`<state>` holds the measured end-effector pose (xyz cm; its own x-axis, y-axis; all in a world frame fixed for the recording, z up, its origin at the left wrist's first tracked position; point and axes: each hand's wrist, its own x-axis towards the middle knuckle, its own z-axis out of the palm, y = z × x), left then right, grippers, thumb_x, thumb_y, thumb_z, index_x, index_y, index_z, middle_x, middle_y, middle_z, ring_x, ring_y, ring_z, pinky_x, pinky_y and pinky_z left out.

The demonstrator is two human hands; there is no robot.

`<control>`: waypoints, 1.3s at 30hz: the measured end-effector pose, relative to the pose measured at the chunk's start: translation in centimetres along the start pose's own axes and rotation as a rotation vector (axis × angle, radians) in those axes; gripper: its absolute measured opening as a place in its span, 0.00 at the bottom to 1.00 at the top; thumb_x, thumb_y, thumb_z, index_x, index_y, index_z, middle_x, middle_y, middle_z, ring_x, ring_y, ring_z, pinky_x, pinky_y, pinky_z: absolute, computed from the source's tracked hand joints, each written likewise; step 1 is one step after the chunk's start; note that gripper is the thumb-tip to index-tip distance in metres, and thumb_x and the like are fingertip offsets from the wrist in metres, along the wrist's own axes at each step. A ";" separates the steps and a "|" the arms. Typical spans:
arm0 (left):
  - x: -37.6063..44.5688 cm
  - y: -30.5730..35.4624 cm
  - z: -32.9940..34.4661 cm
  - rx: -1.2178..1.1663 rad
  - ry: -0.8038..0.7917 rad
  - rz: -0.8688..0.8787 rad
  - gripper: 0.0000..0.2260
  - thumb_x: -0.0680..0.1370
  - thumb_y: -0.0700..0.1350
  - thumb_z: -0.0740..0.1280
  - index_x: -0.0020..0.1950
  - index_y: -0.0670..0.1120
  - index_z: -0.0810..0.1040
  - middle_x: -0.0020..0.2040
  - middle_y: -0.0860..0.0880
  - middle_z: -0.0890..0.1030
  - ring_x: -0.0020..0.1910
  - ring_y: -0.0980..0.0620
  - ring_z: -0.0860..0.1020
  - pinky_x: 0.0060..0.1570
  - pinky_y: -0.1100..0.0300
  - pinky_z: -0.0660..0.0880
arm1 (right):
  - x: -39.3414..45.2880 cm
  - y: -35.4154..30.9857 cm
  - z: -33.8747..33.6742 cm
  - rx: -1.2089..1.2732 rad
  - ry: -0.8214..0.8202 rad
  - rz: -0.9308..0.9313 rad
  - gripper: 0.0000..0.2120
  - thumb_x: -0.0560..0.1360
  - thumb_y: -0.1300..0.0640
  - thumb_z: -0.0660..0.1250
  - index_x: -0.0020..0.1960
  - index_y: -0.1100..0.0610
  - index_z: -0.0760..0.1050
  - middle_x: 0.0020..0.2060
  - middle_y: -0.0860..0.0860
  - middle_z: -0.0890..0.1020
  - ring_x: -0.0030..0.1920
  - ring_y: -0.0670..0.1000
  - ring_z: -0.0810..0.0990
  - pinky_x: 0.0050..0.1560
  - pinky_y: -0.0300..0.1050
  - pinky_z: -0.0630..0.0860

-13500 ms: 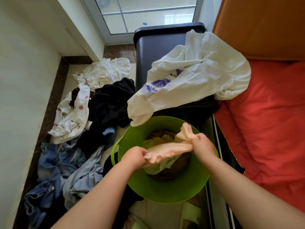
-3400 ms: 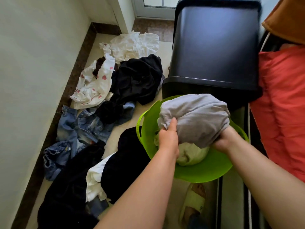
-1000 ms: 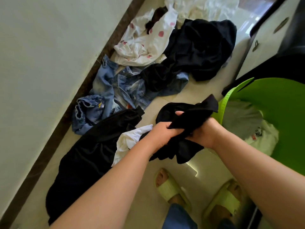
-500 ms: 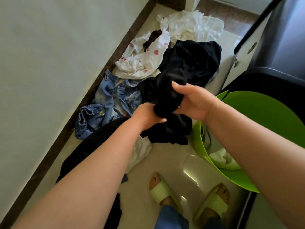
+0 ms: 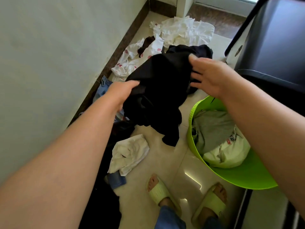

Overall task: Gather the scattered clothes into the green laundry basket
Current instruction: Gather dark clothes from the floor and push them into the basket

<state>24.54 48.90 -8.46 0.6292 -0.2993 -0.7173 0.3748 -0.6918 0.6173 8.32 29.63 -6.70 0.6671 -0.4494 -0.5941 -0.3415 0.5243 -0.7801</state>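
Clothes are only partly gathered: the round green plastic laundry basket (image 5: pixel 231 176) stands on the pale tiled floor (image 5: pixel 158 159) at the right, beside a dark cabinet (image 5: pixel 274 47), and holds a grey garment (image 5: pixel 212 128) with a pale green-white one (image 5: pixel 227 154) on top of it. It looks well short of full.

A bunched black garment (image 5: pixel 158 90) hangs in the air just left of the basket's rim, not yet over it. The left hand (image 5: pixel 122 91) is closed on its left side, fingers pinching the cloth. The right hand (image 5: pixel 209 76) has its fingers spread against the garment's right edge; whether it actually grips cannot be told.

Much remains on the floor along the wall: a crumpled white shirt (image 5: pixel 184 32) at the far end, a white cloth with pink spots (image 5: pixel 132 63), another black piece (image 5: pixel 198 50) behind the lifted one, blue denim (image 5: pixel 102 88) mostly hidden by the left arm, a small white garment (image 5: pixel 128 154) near the feet, and dark fabric (image 5: pixel 102 204) at the near edge. By my judgement, less than half is done; the black garment goes in next.
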 end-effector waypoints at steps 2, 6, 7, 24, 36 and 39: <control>-0.2 2.1 0.6 -0.114 -0.072 -0.074 0.14 0.74 0.53 0.69 0.51 0.44 0.81 0.46 0.45 0.84 0.44 0.46 0.82 0.50 0.54 0.79 | -0.1 0.3 0.2 -0.253 -0.029 -0.053 0.37 0.73 0.51 0.72 0.76 0.51 0.59 0.69 0.49 0.72 0.66 0.50 0.73 0.67 0.53 0.68; -0.7 6.0 2.1 -0.351 -0.131 -0.203 0.10 0.78 0.50 0.61 0.49 0.47 0.79 0.45 0.45 0.83 0.46 0.45 0.81 0.52 0.52 0.76 | -1.2 0.7 2.6 -0.761 -0.308 0.059 0.37 0.69 0.50 0.75 0.74 0.46 0.64 0.67 0.47 0.74 0.63 0.49 0.75 0.64 0.49 0.72; -1.0 6.7 2.3 -0.410 -0.157 -0.213 0.11 0.79 0.49 0.60 0.47 0.45 0.79 0.43 0.45 0.82 0.45 0.45 0.81 0.48 0.54 0.76 | -1.2 1.1 3.2 -0.905 -0.283 0.093 0.42 0.67 0.48 0.77 0.75 0.46 0.61 0.66 0.46 0.74 0.63 0.50 0.74 0.64 0.48 0.71; -3.8 -2.6 8.7 -0.281 -0.161 0.154 0.25 0.83 0.60 0.48 0.71 0.48 0.70 0.67 0.48 0.75 0.67 0.48 0.72 0.59 0.57 0.69 | -1.6 -1.7 3.6 0.203 -0.005 0.039 0.18 0.76 0.47 0.68 0.63 0.55 0.76 0.53 0.51 0.85 0.52 0.52 0.84 0.58 0.54 0.79; -2.4 -3.5 11.9 0.011 -0.134 0.292 0.15 0.72 0.48 0.67 0.55 0.41 0.73 0.41 0.45 0.79 0.42 0.50 0.80 0.37 0.61 0.68 | -1.9 -3.1 2.1 0.683 -0.107 0.080 0.16 0.78 0.47 0.63 0.54 0.60 0.74 0.51 0.52 0.73 0.49 0.50 0.71 0.57 0.41 0.65; -2.6 -2.8 12.1 -0.069 -0.126 0.267 0.14 0.74 0.47 0.69 0.56 0.43 0.71 0.47 0.48 0.78 0.44 0.53 0.78 0.42 0.60 0.73 | -1.9 -2.4 1.4 0.641 -0.089 0.065 0.18 0.78 0.47 0.64 0.57 0.61 0.75 0.56 0.53 0.78 0.54 0.52 0.75 0.64 0.42 0.69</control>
<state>13.60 43.66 -12.22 0.6241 -0.5467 -0.5582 0.2553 -0.5326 0.8070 8.85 30.26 -3.45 0.7200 -0.3549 -0.5964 0.0615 0.8886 -0.4545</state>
